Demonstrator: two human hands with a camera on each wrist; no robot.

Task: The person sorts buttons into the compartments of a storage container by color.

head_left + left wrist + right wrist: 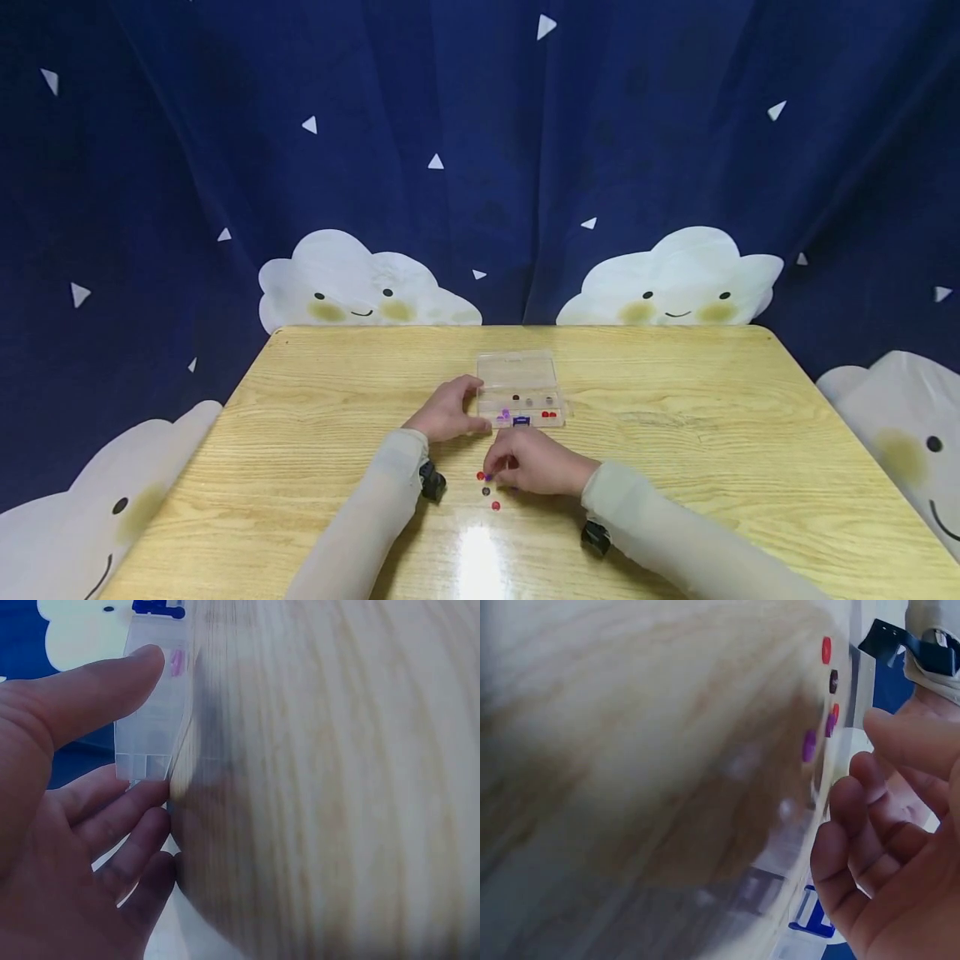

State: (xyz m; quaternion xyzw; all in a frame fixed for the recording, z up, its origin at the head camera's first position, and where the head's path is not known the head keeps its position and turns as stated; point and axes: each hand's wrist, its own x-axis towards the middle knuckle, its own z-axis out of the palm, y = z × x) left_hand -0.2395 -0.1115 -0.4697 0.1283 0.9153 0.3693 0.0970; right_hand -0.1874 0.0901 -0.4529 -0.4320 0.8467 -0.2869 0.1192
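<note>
A clear plastic box lies with its lid up and a blue latch at its front. My left hand holds its left end, thumb at the front corner and fingers at the side. Purple beads, red beads and dark beads sit in the compartments. My right hand reaches down in front of the box, fingers bent, thumb and index tips apart beside a purple bead. Near those fingertips lie red beads and a dark bead. I see nothing between the right fingers.
The light wooden table carries the box near its middle. A dark blue curtain with white clouds and triangles hangs behind and beside the table. A bright reflection lies on the tabletop between my forearms.
</note>
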